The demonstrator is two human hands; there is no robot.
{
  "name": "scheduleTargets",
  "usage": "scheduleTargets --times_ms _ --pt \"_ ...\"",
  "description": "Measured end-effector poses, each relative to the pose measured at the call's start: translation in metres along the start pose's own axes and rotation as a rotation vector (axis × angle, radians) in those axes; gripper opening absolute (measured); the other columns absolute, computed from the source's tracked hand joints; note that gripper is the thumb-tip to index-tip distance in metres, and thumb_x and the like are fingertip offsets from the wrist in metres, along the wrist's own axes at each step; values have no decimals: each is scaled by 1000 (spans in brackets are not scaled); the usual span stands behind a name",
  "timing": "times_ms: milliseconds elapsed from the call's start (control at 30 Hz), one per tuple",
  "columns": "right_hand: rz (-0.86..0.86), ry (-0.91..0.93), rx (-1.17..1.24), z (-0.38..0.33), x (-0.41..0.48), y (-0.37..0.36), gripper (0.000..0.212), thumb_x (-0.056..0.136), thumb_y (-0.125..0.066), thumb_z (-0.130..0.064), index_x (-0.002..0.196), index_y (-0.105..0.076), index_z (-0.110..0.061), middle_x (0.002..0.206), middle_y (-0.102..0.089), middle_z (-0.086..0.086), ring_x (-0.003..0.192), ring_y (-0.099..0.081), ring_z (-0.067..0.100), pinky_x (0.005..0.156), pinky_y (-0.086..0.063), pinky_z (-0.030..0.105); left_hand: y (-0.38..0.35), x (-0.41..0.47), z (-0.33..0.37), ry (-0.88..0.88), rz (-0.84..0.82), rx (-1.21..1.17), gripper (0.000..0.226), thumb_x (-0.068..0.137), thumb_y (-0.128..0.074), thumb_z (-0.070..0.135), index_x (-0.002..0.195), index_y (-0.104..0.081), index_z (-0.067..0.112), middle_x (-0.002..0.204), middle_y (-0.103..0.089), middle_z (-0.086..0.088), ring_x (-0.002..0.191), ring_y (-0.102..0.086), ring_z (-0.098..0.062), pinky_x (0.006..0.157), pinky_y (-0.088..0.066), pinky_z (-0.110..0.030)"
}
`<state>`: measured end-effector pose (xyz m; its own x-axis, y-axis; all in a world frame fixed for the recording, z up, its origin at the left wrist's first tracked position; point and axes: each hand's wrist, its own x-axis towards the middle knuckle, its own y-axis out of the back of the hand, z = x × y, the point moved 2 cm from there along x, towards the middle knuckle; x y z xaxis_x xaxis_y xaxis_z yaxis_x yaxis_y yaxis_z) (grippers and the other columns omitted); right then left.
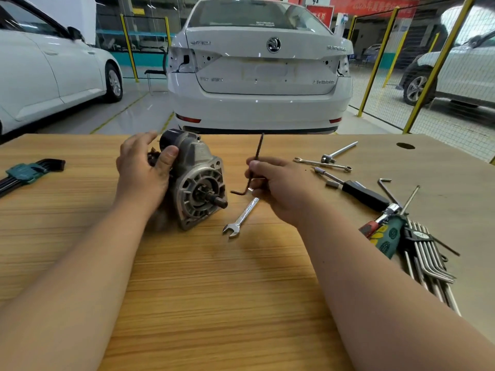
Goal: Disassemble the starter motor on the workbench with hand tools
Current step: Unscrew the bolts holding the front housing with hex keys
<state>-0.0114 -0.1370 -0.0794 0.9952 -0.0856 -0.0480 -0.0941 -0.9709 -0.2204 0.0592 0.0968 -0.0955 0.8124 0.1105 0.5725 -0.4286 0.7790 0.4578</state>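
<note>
Head view: nearest, a combination wrench [242, 215] lies on the workbench [214, 290], just on the near side of the right hand [281, 188], which pinches an L-shaped hex key [255, 162] — long arm upright, short arm pointing left. Just left of that hand lies the starter motor [198, 180], shaft end toward the person, black rear cap away — the left hand [144, 172] grips its body.

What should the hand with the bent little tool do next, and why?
Probably bring the hex key across to the starter motor. The right hand pinches it in the air, clear of the motor, while the left hand grips the motor, steadying it.
</note>
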Motion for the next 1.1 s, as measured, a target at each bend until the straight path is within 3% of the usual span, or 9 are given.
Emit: scheduleTargets --times_ms 100,167,300,367,433,533,667,900,1100 --pt "-41 -53 116 13 6 -6 7 96 -56 -6 94 -63 -2 68 -70 6 56 -65 13 52 -53 21 -3 0 -18 255 20 -21 54 94 -54 48 136 -50 15 139 -48 -15 128 -45 -28 100 -33 -32" --pt "-22 -84 138 20 10 -8 9 97 -55 -6 94 -61 -1 69 -70 7 59 -68 13 52 -54 22 -1 -4 -18 321 38 -86 59 92 -49 58 135 -52 18 137 -52 -10 124 -48 -26 95 -35 -30" --pt "49 -130 203 23 13 -8 11 97 -55 -6 93 -60 2 67 -70 10 58 -69 15 49 -54 22 -8 -15 17 257 -87 -293 96 66 -48 84 144 -34 30 145 -41 3 130 -41 -18 103 -37 -35" --pt "69 -148 217 23 12 -9 12 97 -55 -7 93 -60 3 66 -70 10 58 -70 16 49 -54 22 -12 -19 26 242 -158 -239 102 62 -60 79 148 -24 38 152 -32 3 137 -35 -21 109 -35 -47" --pt "84 -163 234 23 11 -10 11 97 -55 -7 93 -60 3 69 -69 12 59 -70 17 49 -54 22 -8 -18 26 210 -169 -194 98 69 -70 66 149 -22 37 151 -35 5 135 -37 -18 107 -37 -41" --pt "81 -188 257 23 9 -14 15 97 -56 -7 102 -60 7 70 -69 12 58 -70 17 49 -54 22 -1 -13 25 118 -214 -200 87 78 -74 52 149 -29 30 137 -44 12 124 -43 -9 91 -38 -22" --pt "69 -214 300 24 7 -18 13 97 -55 -6 102 -59 6 66 -68 12 56 -70 16 47 -54 21 -1 -9 22 131 -287 -306 101 61 -74 60 149 -36 27 145 -47 4 130 -46 -12 108 -41 -38" --pt "77 -221 347 24 8 -18 11 97 -55 -6 100 -58 5 59 -68 11 55 -69 17 47 -53 20 -3 -7 8 189 -251 -455 99 52 -74 79 133 -57 26 122 -64 11 117 -58 -3 102 -46 -31" --pt "159 -201 372 23 5 -24 8 95 -58 -5 96 -58 3 56 -68 10 54 -69 18 47 -53 20 -7 -16 5 349 -184 -572 75 56 -58 90 101 -74 33 106 -73 -4 106 -67 -26 100 -48 -52"
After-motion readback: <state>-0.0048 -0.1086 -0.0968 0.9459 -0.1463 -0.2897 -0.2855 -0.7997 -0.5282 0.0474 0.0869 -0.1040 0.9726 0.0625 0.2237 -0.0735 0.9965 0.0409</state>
